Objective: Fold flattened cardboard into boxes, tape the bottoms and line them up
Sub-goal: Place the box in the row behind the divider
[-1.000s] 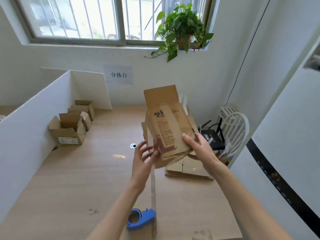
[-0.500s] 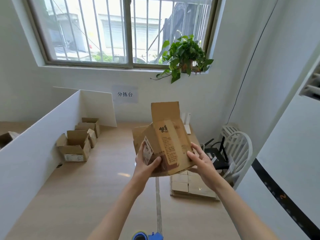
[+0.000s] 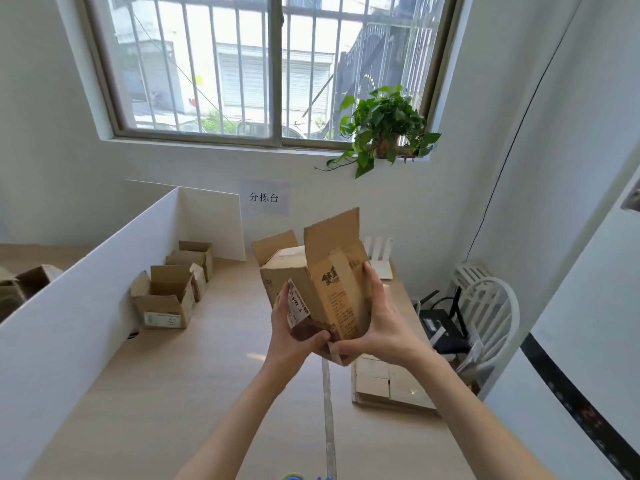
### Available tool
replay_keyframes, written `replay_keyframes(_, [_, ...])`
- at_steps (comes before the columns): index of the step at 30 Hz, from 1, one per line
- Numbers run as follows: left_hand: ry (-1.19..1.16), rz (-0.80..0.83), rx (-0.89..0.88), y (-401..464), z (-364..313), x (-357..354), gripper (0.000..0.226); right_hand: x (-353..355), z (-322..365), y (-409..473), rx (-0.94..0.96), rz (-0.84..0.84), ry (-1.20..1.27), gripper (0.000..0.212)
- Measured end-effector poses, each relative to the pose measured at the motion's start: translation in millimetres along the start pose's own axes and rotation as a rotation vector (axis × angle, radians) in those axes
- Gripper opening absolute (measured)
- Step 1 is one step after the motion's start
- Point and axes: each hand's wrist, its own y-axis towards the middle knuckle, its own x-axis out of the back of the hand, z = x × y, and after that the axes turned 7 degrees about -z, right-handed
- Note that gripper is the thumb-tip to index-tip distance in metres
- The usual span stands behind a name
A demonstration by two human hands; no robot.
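- Holding a cardboard box (image 3: 322, 289) up in the air above the wooden table (image 3: 194, 382), both hands are wrapped round its lower part.
- The left hand (image 3: 294, 337) grips the left side of the box, with the thumb lying across a white label (image 3: 297, 306) and the fingers curled under the bottom.
- The right hand (image 3: 379, 320) grips the right side, fingers up along the wall and thumb pressed at the bottom corner.
- The box is opened out into a box shape, tilted, with its top flaps standing up.
- A strip of clear tape (image 3: 328, 420) hangs down from the bottom of the box toward a blue tape dispenser (image 3: 294, 477) at the lower edge of the view.
- A pile of flat cardboard (image 3: 388, 386) lies on the table, just to the right and below the hands.
- Three folded boxes (image 3: 173, 289) stand in a row on the left of the table, beside a white divider board (image 3: 86, 299).
- A potted plant (image 3: 384, 129) sits on the window ledge.
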Motion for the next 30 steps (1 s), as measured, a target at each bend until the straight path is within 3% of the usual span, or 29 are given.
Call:
replay_keyframes(5, [0.007,-0.014,0.04,-6,13,13,0.106,-21,6,0,0.097,-0.06,-0.147,0.145])
replay_keyframes(11, [0.111,-0.182,0.104,3,10,69,0.081,-68,7,10,0.134,-0.113,-0.041,0.141])
replay_keyframes(17, [0.54,-0.315,0.25,-17,67,188,0.084,-164,0,40,0.149,0.03,0.07,0.138])
replay_keyframes(24, [0.785,-0.427,0.428,-9,122,323,0.076,-312,-34,92,0.134,0.234,0.128,0.139])
replay_keyframes(30, [0.947,-0.346,0.453,42,173,398,0.078,-437,-67,158,0.108,0.353,0.141,0.138])
